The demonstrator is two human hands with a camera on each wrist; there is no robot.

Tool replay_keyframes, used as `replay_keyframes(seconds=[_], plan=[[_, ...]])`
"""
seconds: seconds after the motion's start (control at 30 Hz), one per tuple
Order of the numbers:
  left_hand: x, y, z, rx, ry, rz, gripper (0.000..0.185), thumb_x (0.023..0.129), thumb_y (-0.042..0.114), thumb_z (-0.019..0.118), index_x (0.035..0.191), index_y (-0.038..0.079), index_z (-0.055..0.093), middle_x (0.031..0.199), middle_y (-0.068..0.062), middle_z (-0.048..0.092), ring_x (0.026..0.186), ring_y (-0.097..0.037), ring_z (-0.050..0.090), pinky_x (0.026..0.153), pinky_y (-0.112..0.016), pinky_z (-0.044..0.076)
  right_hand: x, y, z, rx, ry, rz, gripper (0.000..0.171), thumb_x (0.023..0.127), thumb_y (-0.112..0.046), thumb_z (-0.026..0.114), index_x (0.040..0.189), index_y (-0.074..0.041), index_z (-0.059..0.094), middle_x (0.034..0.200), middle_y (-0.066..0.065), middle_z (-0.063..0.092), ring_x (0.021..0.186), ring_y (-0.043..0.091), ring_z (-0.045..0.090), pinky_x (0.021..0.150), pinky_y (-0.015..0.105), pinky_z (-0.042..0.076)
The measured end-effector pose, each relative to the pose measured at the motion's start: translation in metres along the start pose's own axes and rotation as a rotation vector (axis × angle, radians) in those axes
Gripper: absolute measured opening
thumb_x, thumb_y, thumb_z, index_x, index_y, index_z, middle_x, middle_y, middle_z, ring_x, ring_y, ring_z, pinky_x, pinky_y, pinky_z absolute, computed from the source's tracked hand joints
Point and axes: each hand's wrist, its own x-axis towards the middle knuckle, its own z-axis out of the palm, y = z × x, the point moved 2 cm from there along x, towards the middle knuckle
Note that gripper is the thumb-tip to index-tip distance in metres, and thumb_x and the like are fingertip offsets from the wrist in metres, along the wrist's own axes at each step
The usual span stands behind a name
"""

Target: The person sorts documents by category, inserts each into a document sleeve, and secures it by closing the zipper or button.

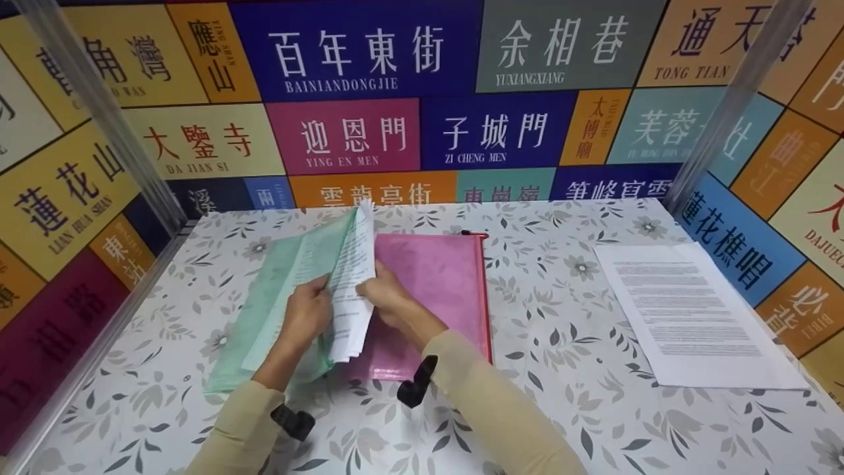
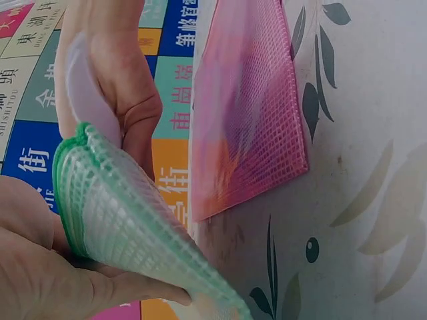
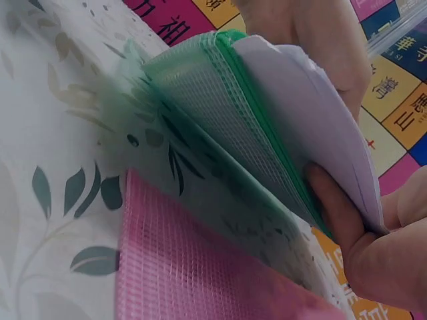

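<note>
L hand (image 1: 308,315) fingers curled on open edge of green mesh pouch (image 1: 277,303), lifted off floral worktop (image 1: 560,369) at left-centre. R hand (image 1: 389,298) fingers clamped on printed sheets (image 1: 353,277) standing at pouch mouth. Pink mesh pouch (image 1: 435,290) lies flat just beside, partly under sheets; separate paper stack (image 1: 692,316) well apart at right.

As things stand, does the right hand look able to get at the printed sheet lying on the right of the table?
Probably yes, once freed: the printed sheet lies flat in the open with nothing between. But the right hand now grips papers at the green pouch and would have to let go.
</note>
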Motion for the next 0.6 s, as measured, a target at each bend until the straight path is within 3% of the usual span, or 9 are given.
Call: replay_keyframes(seconds=[0.17, 0.27, 0.4, 0.6], plan=[[-0.005, 0.005, 0.0, -0.003, 0.02, 0.049, 0.048, 0.102, 0.01, 0.034, 0.147, -0.003, 0.044, 0.147, -0.023, 0.052, 0.125, -0.032, 0.058, 0.103, -0.046, 0.048, 0.002, 0.0, 0.01, -0.091, 0.002, -0.025, 0.072, 0.08, 0.016, 0.041, 0.15, -0.001, 0.037, 0.136, 0.026, 0.058, 0.114, 0.032, 0.061, 0.093, 0.039, 0.055], [-0.006, 0.003, -0.002, -0.003, 0.02, 0.032, 0.047, 0.103, 0.01, 0.035, 0.148, -0.003, 0.044, 0.149, -0.022, 0.05, 0.128, -0.031, 0.055, 0.106, -0.046, 0.046, 0.004, 0.004, 0.012, -0.125, -0.023, -0.014, 0.072, 0.077, 0.018, 0.04, 0.147, 0.002, 0.039, 0.135, 0.026, 0.058, 0.114, 0.032, 0.061, 0.093, 0.039, 0.055], [-0.006, 0.002, -0.003, -0.019, 0.019, -0.008, 0.048, 0.104, 0.011, 0.034, 0.149, -0.003, 0.042, 0.151, -0.022, 0.047, 0.132, -0.033, 0.053, 0.109, -0.047, 0.044, 0.004, 0.008, 0.012, -0.078, -0.055, 0.017, 0.07, 0.078, 0.018, 0.039, 0.147, 0.005, 0.041, 0.137, 0.028, 0.058, 0.12, 0.038, 0.061, 0.097, 0.044, 0.055], [-0.005, 0.003, -0.002, 0.0, 0.033, -0.001, 0.048, 0.102, 0.008, 0.035, 0.147, -0.004, 0.044, 0.15, -0.023, 0.048, 0.135, -0.035, 0.051, 0.111, -0.048, 0.043, 0.001, 0.005, 0.014, -0.029, -0.066, 0.039, 0.065, 0.085, 0.014, 0.038, 0.149, 0.004, 0.037, 0.14, 0.028, 0.055, 0.124, 0.037, 0.059, 0.099, 0.044, 0.054]])
